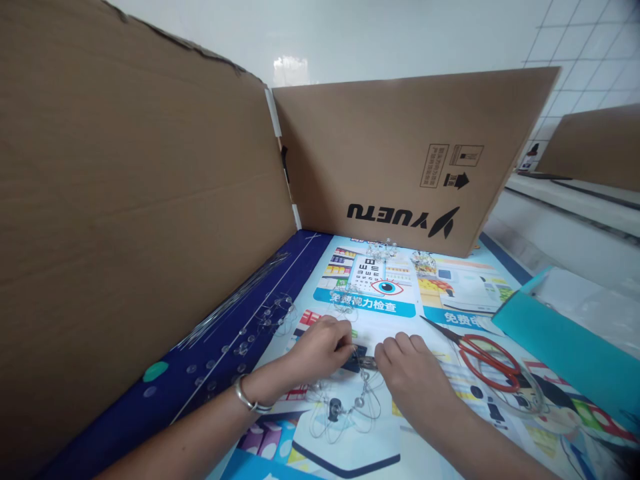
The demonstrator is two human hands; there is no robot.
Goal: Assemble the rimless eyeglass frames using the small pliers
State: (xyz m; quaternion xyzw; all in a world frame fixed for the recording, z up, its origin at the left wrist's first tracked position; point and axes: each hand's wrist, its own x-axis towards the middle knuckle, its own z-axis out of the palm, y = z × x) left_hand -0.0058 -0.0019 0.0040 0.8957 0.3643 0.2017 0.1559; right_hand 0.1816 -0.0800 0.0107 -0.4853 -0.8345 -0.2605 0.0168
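Observation:
My left hand (320,347) is closed in a pinch on the thin wire of a beaded wire piece (359,402). The piece hangs below my hands in loose clear loops strung with clear beads. My right hand (413,367) is wrapped round a small metal tool, seemingly pliers (369,362); only the jaws show, pointing left at the wire near my left fingertips. The handles are hidden in my fist. To the right of that hand lie red-handled scissors (490,360), with their dark blades pointing up and left.
Other beaded wire bundles (345,298) lie farther back. Loose clear beads (191,369), straight wires (220,313) and a green disc (155,371) rest at the left. Cardboard panels (150,167) stand at the left and back. A teal box (565,347) sits at the right.

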